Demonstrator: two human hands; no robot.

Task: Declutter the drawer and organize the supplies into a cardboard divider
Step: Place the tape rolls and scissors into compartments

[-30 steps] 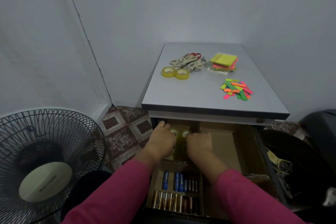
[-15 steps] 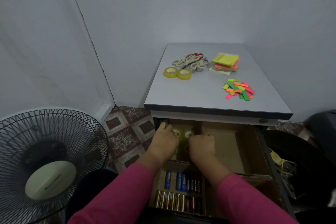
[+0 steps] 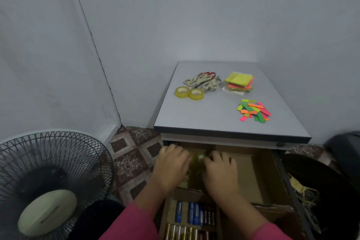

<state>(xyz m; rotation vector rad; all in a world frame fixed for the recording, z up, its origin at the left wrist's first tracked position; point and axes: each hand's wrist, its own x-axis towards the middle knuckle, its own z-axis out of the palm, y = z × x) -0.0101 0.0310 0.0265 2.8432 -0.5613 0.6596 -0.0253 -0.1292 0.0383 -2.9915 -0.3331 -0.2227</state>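
Note:
The open drawer holds a cardboard divider (image 3: 253, 173). Both hands are in its back-left compartment. My left hand (image 3: 171, 165) and my right hand (image 3: 220, 171) curl round yellowish tape rolls (image 3: 197, 163) that show between them, mostly hidden and blurred. Batteries (image 3: 194, 216) lie in rows in the front-left compartment. The right compartment shows bare cardboard. On the grey tabletop (image 3: 214, 119) lie two more yellow tape rolls (image 3: 189, 93), a heap of scissors (image 3: 202, 81), a stack of sticky notes (image 3: 238, 82) and loose coloured paper strips (image 3: 254, 110).
A floor fan (image 3: 48, 181) stands at the left, close to my left arm. A dark bin (image 3: 321, 191) with scraps sits right of the drawer. Walls close in behind and beside the table.
Both hands stay on the tape rolls in the back-left compartment and have shifted slightly closer together over them. The camera has tilted a little.

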